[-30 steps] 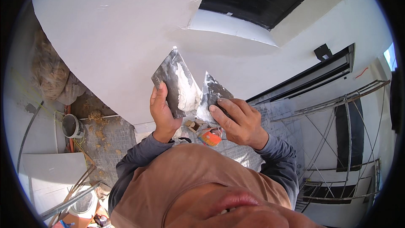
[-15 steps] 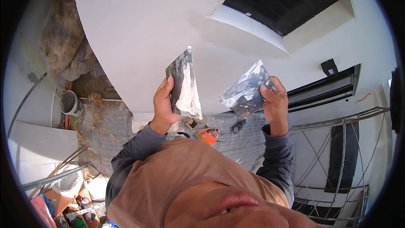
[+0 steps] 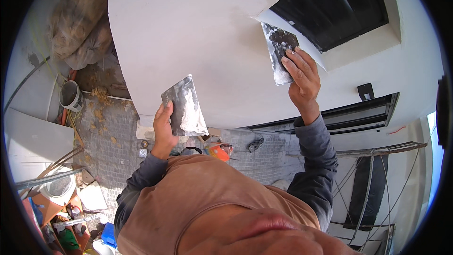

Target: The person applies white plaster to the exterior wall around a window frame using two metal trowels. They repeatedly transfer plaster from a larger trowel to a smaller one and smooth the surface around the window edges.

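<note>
Raised since the earlier frame, the right hand (image 3: 304, 78) grips a smeared blade (image 3: 277, 49), upper right; the left hand (image 3: 163, 130), centre-left, clasps a paste-laden plate (image 3: 177, 106).

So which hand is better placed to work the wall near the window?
Likely the right hand: it holds a smeared blade up near the black window, while the left hand is lower and farther off, holding a plate loaded with white paste.

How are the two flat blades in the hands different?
The left blade has a thick-looking white strip; the right blade has thinner, patchy white smears. The left blade is lower in the picture; the right blade is higher, near the dark window. Both are flat and greyish.
</note>
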### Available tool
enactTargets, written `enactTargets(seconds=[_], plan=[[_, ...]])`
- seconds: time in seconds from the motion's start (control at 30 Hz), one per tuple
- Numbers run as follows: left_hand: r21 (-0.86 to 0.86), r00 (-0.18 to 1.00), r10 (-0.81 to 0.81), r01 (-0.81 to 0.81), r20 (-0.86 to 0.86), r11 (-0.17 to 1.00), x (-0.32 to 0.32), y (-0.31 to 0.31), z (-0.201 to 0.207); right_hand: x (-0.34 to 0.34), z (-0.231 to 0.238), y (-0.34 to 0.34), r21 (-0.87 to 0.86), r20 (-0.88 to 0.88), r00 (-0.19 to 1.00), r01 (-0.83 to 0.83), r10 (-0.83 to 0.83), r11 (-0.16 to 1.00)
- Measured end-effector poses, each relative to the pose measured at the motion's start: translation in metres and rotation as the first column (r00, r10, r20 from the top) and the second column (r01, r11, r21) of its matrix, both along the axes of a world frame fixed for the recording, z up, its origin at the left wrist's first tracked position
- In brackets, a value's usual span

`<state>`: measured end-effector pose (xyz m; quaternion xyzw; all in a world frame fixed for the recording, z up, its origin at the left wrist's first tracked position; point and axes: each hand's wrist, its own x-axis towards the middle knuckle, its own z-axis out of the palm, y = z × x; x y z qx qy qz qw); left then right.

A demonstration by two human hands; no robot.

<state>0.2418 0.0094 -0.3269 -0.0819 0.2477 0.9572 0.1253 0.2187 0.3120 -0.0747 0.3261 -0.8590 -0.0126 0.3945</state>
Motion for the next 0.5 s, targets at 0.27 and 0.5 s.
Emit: enactTargets(seconds=[0.27,0.5], plan=[[-0.029,0.999,0.038,-0.037,0.024,0.999,0.004,-0.004,-0.01,-0.01,0.006,0.002,0.024,-0.007,1.0,-0.019,0.019,1.0],[0.009,0.999,0.012,-0.012,0.042,1.0,0.004,0.002,-0.014,-0.015,0.014,0.008,0.033,0.058,0.998,0.015,-0.017,0.999]])
